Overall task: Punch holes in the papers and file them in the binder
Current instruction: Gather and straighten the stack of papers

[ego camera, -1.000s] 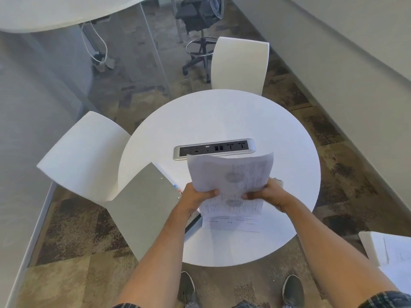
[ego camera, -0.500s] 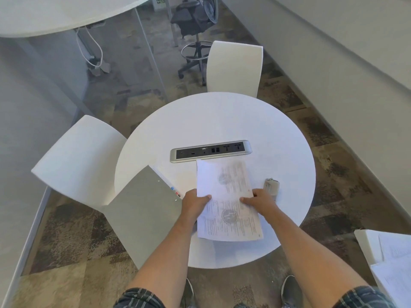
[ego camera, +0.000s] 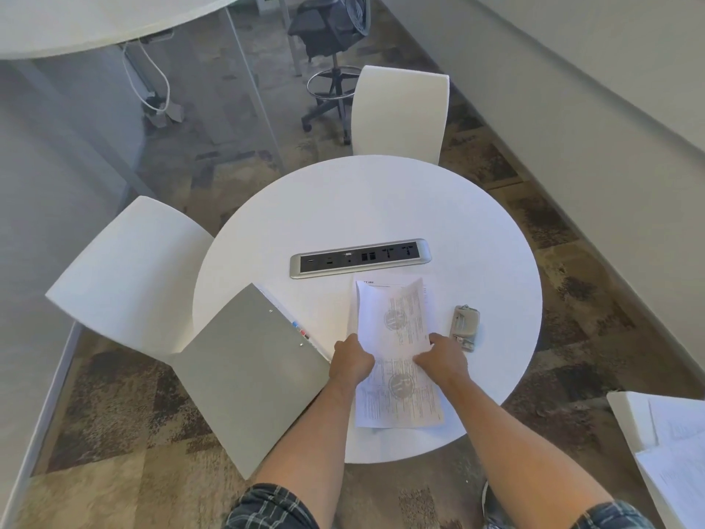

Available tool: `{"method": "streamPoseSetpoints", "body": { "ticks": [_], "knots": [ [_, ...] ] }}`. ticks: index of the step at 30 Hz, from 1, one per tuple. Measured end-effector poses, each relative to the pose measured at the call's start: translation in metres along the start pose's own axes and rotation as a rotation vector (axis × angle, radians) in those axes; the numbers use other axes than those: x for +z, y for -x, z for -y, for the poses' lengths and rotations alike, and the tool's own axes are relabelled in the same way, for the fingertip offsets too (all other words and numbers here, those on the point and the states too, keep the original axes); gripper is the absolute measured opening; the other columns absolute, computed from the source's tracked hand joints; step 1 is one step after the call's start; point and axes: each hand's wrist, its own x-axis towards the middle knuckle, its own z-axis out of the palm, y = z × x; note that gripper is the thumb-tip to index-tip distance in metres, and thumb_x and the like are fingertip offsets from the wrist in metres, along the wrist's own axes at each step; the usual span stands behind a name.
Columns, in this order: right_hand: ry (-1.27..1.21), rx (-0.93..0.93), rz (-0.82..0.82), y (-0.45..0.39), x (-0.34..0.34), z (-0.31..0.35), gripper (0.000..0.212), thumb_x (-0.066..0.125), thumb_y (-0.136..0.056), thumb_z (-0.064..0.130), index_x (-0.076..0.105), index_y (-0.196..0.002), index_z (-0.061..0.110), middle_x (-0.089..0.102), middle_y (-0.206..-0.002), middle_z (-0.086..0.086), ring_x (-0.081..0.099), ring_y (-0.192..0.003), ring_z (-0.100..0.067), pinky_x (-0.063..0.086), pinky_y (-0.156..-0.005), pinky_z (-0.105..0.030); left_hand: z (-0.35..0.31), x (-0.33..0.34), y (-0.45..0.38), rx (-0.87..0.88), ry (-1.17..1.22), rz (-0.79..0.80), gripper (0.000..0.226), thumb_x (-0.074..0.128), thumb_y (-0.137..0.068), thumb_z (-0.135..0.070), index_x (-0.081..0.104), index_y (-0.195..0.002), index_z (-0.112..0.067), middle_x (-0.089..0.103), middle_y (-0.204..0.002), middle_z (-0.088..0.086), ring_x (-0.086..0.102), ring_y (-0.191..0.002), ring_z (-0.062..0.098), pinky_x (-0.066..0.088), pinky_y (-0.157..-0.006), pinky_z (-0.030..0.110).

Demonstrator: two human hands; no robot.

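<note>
Our left hand (ego camera: 351, 362) and right hand (ego camera: 442, 358) curl their fingers around the side edges of the printed papers (ego camera: 395, 357), lying on the round white counter (ego camera: 381, 208). The hole punch (ego camera: 465, 327) sits just right; the open grey binder (ego camera: 248, 379) lies left.

My head camera looks steeply down from standing height, facing forward over the round table (ego camera: 381, 208), near enough to catch my forearms.
</note>
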Motion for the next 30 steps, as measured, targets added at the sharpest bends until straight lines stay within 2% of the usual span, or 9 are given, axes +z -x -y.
{"method": "streamPoseSetpoints", "body": {
  "ticks": [5, 8, 10, 16, 19, 22, 24, 26, 30],
  "knots": [
    [-0.204, 0.018, 0.038, -0.002, -0.004, -0.004, 0.028, 0.08, -0.078, 0.014, 0.067, -0.103, 0.015, 0.075, -0.095, -0.003, 0.073, -0.086, -0.024, 0.062, -0.081, -0.044, 0.0, -0.007, -0.008, -0.037, 0.078, -0.011, 0.029, 0.045, -0.083, -0.009, 0.056, -0.109, -0.005, 0.059, -0.115, 0.013, 0.058, -0.102, 0.031, 0.043, -0.068, 0.029],
    [-0.412, 0.054, 0.126, -0.003, -0.008, -0.01, 0.033, 0.085, -0.077, 0.007, 0.071, -0.106, 0.017, 0.078, -0.1, -0.003, 0.076, -0.088, -0.025, 0.063, -0.085, -0.046, 0.0, -0.014, -0.008, -0.023, 0.095, -0.014, 0.004, 0.046, -0.083, -0.006, 0.048, -0.085, -0.01, 0.056, -0.089, 0.005, 0.049, -0.071, 0.02, 0.032, -0.053, 0.026],
    [-0.521, 0.041, 0.17, -0.002, -0.01, -0.013, 0.034, 0.084, -0.079, 0.002, 0.073, -0.108, 0.014, 0.078, -0.106, -0.006, 0.077, -0.09, -0.025, 0.063, -0.084, -0.043, 0.0, -0.016, -0.008, -0.011, 0.131, -0.021, 0.014, 0.047, -0.086, -0.006, 0.042, -0.076, -0.014, 0.048, -0.077, -0.002, 0.042, -0.062, 0.015, 0.03, -0.051, 0.026],
    [-0.54, -0.106, 0.12, 0.008, -0.027, -0.015, 0.029, 0.075, -0.088, 0.007, 0.068, -0.111, 0.023, 0.078, -0.109, -0.002, 0.078, -0.089, -0.019, 0.064, -0.085, -0.049, -0.007, -0.017, -0.004, 0.042, 0.32, -0.088, 0.018, 0.054, -0.09, -0.015, 0.057, -0.106, -0.007, 0.061, -0.096, 0.001, 0.055, -0.079, 0.018, 0.042, -0.06, 0.025],
    [-0.677, -0.238, 0.099, 0.01, -0.043, -0.018, 0.065, 0.081, -0.085, 0.003, 0.05, -0.136, 0.025, 0.075, -0.115, -0.003, 0.077, -0.097, -0.022, 0.064, -0.084, -0.051, -0.013, -0.025, 0.004, 0.067, 0.518, -0.119, 0.029, 0.07, -0.085, -0.016, 0.054, -0.109, -0.012, 0.064, -0.097, 0.002, 0.06, -0.078, 0.015, 0.048, -0.063, 0.024],
    [-0.869, -0.239, 0.202, 0.013, -0.06, -0.016, 0.098, 0.085, -0.076, -0.005, 0.031, -0.15, 0.031, 0.078, -0.111, -0.004, 0.075, -0.104, -0.031, 0.061, -0.087, -0.052, -0.014, -0.037, 0.01, 0.071, 0.795, -0.029, 0.066, 0.087, -0.066, -0.02, 0.046, -0.118, -0.014, 0.068, -0.101, 0.008, 0.068, -0.084, 0.022, 0.057, -0.078, 0.036],
    [-0.868, -0.296, 0.324, 0.018, -0.072, -0.011, 0.08, 0.083, -0.069, -0.003, 0.05, -0.141, 0.008, 0.077, -0.116, -0.011, 0.072, -0.11, -0.037, 0.062, -0.088, -0.048, -0.013, -0.048, 0.012, 0.098, 0.871, 0.091, 0.081, 0.09, -0.055, -0.021, 0.051, -0.125, -0.011, 0.072, -0.107, 0.012, 0.072, -0.095, 0.031, 0.059, -0.089, 0.046],
    [-0.838, -0.318, 0.433, 0.022, -0.08, -0.007, 0.066, 0.079, -0.064, -0.003, 0.061, -0.127, 0.006, 0.075, -0.119, -0.016, 0.07, -0.113, -0.039, 0.061, -0.091, -0.049, -0.012, -0.057, 0.013, 0.152, 0.882, 0.24, 0.082, 0.094, -0.052, -0.022, 0.062, -0.126, -0.006, 0.075, -0.114, 0.015, 0.07, -0.107, 0.037, 0.055, -0.098, 0.054],
    [-0.826, -0.257, 0.431, 0.025, -0.08, 0.002, 0.066, 0.083, -0.057, -0.006, 0.066, -0.12, 0.002, 0.074, -0.118, -0.021, 0.07, -0.111, -0.041, 0.054, -0.097, -0.064, -0.015, -0.062, 0.023, 0.231, 0.828, 0.292, 0.065, 0.091, -0.056, -0.016, 0.071, -0.116, -0.005, 0.076, -0.113, 0.013, 0.07, -0.111, 0.032, 0.056, -0.097, 0.042]
  ]
}}
